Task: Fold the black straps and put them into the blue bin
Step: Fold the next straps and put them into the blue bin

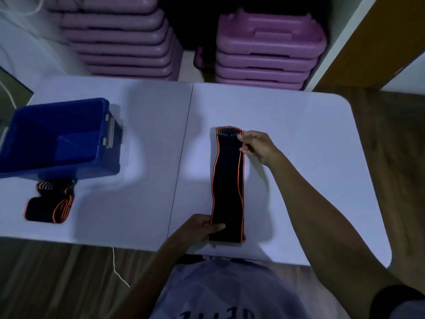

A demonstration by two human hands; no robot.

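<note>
A long black strap with orange edging [226, 180] lies flat on the white table [299, 134], running away from me. My right hand [257, 146] pinches its far right corner. My left hand [202, 227] grips its near left edge, thumb on top. The blue bin [57, 137] stands at the table's left, tilted toward me, and its visible inside holds nothing. Just in front of the bin a second black and orange strap [49, 203] lies loosely bundled.
Two stacks of purple plastic cases [264, 49] stand behind the table's far edge. A wooden floor [391, 146] shows to the right and in front. A white cord [117, 268] hangs off the near table edge.
</note>
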